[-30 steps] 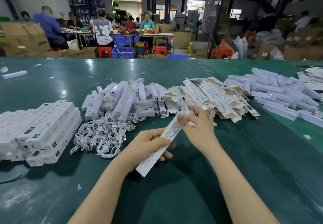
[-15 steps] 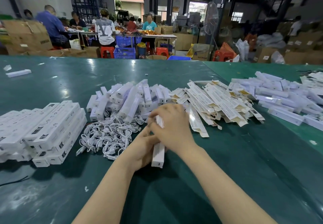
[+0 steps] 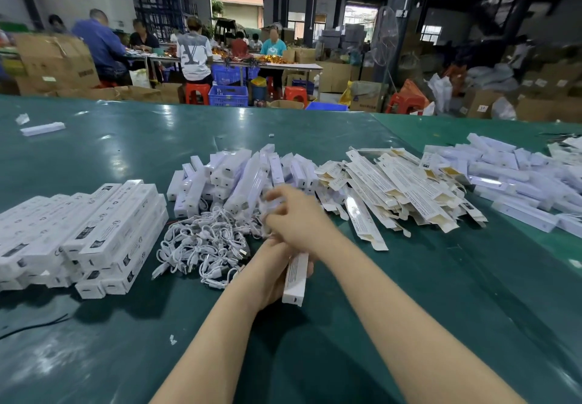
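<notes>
Both forearms rise from the bottom of the frame and meet just below the centre. The left hand (image 3: 273, 273) lies low, its fingers curled round a narrow white box (image 3: 295, 280) that stands tilted, its lower end near the green surface (image 3: 425, 302). The right hand (image 3: 297, 219) crosses over it from the right, wrist bent, its fingers bunched and blurred around the box's upper end, pinching it. Just left of the hands lies a tangle of white cables (image 3: 204, 246); packed boxes (image 3: 100, 236) are stacked at centre left, and flat cartons (image 3: 396, 192) spread right of centre
</notes>
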The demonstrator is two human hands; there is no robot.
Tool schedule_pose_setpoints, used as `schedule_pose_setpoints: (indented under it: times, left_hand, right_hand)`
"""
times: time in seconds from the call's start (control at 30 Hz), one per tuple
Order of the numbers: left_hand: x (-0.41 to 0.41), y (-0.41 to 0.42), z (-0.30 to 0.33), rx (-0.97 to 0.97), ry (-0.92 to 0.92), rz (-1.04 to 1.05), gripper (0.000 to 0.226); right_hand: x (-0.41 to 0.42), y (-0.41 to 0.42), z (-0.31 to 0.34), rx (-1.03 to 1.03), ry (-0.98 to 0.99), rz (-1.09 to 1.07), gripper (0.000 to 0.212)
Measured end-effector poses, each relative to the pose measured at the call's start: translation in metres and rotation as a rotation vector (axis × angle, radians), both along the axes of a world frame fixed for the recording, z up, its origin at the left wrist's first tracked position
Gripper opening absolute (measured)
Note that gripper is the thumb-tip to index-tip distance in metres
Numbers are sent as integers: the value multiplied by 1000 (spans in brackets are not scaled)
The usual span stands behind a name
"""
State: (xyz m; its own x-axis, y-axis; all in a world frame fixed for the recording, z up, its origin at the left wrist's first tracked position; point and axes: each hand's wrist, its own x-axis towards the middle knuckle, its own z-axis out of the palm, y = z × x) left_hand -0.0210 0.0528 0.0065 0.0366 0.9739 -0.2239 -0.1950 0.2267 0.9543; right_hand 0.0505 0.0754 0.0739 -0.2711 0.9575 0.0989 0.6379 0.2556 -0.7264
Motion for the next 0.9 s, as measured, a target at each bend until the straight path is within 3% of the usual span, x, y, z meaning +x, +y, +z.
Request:
schedule_pose_setpoints:
  times: [0.07, 0.13, 0.23, 0.4, 0.47, 0.6, 0.77, 0.9]
  left_hand:
    - [2, 0, 3, 73, -21, -62, 40]
    - [3, 0, 8, 72, -83, -77, 38]
    - [6, -1, 11, 12, -136, -96, 19]
    - [9, -9, 6, 162, 53, -52, 29]
    - [9, -12, 4, 199, 84, -32, 29]
    - [11, -14, 8, 207, 93, -50, 29]
    - [10, -12, 7, 169, 116, -42, 31]
    - [11, -13, 10, 154, 57, -64, 28]
  right_hand:
    - [29, -3, 3, 28, 300, -40, 27]
    - [54, -6, -2, 93, 452, -121, 28]
    - [77, -17, -26, 141, 426, -151, 30]
    - [85, -32, -56, 165, 145, 30, 34]
    - [85, -33, -55, 242, 121, 54, 32]
    - [87, -36, -51, 174, 301, -16, 19]
    - [89, -38, -42, -73, 595, 89, 11]
    - [89, -37, -40, -73, 677, 80, 25]
